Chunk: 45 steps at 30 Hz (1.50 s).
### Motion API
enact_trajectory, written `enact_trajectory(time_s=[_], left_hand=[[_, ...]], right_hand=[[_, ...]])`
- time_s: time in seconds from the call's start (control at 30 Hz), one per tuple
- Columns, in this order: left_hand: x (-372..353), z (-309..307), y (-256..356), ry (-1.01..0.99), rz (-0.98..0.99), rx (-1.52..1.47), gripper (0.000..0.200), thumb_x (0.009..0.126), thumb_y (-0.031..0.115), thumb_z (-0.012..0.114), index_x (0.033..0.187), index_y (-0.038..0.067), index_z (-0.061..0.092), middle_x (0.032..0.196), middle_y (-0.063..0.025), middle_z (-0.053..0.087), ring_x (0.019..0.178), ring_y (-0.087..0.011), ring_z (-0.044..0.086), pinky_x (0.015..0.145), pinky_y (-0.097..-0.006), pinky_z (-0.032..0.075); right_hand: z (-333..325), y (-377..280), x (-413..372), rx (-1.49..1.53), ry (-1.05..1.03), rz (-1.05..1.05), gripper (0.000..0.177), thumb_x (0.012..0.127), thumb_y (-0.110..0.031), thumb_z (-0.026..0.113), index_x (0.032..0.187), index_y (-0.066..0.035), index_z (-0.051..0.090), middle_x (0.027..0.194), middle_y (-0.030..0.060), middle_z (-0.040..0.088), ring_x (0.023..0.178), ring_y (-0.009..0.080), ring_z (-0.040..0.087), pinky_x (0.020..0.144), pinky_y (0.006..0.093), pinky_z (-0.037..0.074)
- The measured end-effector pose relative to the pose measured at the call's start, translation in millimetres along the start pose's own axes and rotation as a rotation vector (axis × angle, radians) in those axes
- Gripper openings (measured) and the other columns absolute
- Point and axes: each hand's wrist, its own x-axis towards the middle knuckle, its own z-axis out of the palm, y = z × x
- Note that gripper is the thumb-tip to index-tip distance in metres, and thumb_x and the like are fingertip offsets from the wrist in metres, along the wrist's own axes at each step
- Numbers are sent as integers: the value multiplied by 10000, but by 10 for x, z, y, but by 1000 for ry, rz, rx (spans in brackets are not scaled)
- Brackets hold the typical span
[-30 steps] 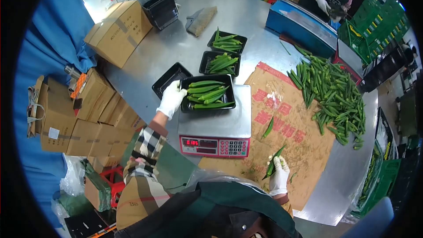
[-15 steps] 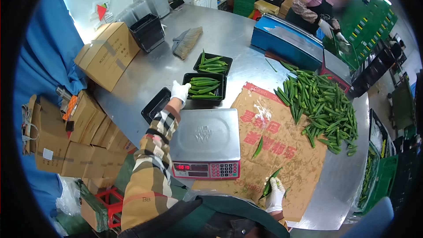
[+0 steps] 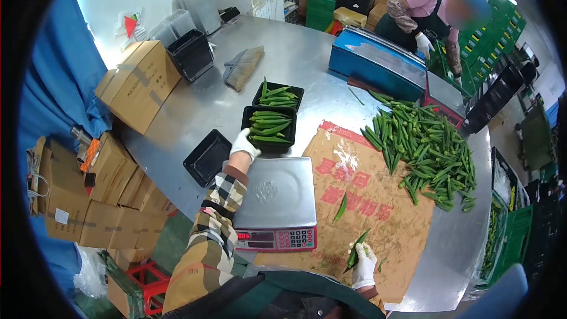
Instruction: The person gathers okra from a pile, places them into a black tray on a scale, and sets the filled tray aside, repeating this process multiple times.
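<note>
My left hand [image 3: 245, 144], in a white glove, is at the near left corner of a black tray [image 3: 243, 119] of okra pods, its fingers apparently closed on the rim and partly hidden. Right behind it stands a second black tray [image 3: 302, 99] with okra. To the left lies a bare black tray [image 3: 207, 156]. Below my left wrist sits the weighing scale [image 3: 283, 192], its red display lit. My right hand [image 3: 364, 266], also gloved, pinches one okra pod [image 3: 356, 251] above the cardboard sheet [image 3: 396, 248]. Another okra pod [image 3: 340, 208] lies on the cardboard.
A big okra heap [image 3: 422, 150] covers the right side of the metal table [image 3: 307, 35]. A brush [image 3: 243, 68], stacked black trays [image 3: 190, 54] and a carton [image 3: 139, 85] are at the left. A co-worker [image 3: 422, 15] stands behind a blue machine [image 3: 378, 62].
My left hand has drawn back slightly toward the scale, along the tray's left side. The scale's reading has changed. My right hand still holds the okra pod. The co-worker bends lower.
</note>
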Motion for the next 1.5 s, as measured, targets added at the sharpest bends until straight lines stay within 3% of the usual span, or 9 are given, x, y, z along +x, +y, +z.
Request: enact_trajectory(time_s=[0.37,0.67,0.77,0.87,0.93,1.03,1.27,1.4,1.5], left_hand=[[531,749,-136,-161,-98,15,499,1001,295,412,1471,129,415,1539,-136,435,1434,-384,352,1144,-673,185],[965,1452,261,-444,-57,72,699,916,361,653,1458,22,370,1508,-254,364,1365,-458,371,1139,-663,230],[851,1369,423,-251,-15,445,763,873,390,750,1420,-4,391,1452,-237,419,1325,-419,433,1088,-604,357],[360,896,641,-510,313,757,570,928,367,704,1384,66,540,1387,-161,544,1166,-223,563,953,-407,471],[-183,644,743,-267,551,1089,478,989,291,632,1407,76,545,1339,-56,605,1186,-170,566,986,-318,444],[-193,-252,1042,-171,902,1322,468,970,229,655,1353,-24,566,1327,-130,619,1223,-192,560,1058,-320,418],[-450,-1915,631,-21,793,1697,336,1024,260,558,1116,-32,697,1026,-158,733,919,-235,669,887,-346,506],[-452,-2244,405,3,820,1462,299,1013,208,593,1144,-37,701,1039,-122,740,907,-157,657,869,-305,514],[-174,-2452,563,-65,719,1152,299,996,198,624,1172,-33,694,1070,-100,728,910,-142,639,845,-295,515]], right_hand=[[-25,-20,126,13,50,1,123,980,-87,630,1079,-20,664,927,92,730,732,140,671,637,245,533],[-183,-20,340,-97,81,-13,151,978,-93,628,1088,4,665,928,80,729,725,118,644,644,241,510],[-78,-227,313,-61,138,5,130,978,-87,630,1087,-22,660,911,37,711,705,92,623,625,221,486],[-226,-149,376,-164,257,-16,157,942,-110,691,1088,-60,662,854,-27,662,683,39,575,579,197,444],[-262,-137,444,-292,262,-41,171,916,-129,730,1052,-41,676,823,-35,638,698,49,558,616,212,453],[-195,-77,676,-504,160,-154,214,883,-153,767,1022,-17,678,799,-9,640,717,83,562,662,247,476],[734,-4,1268,-1093,117,-232,483,785,-394,786,1086,-35,668,973,213,709,953,398,673,828,452,532],[609,175,1533,-1100,7,-210,415,764,-316,797,1029,-24,669,946,208,706,921,380,687,822,437,528],[355,53,1502,-252,-191,166,196,890,-174,726,1028,-44,676,846,54,696,686,164,646,553,324,509]])
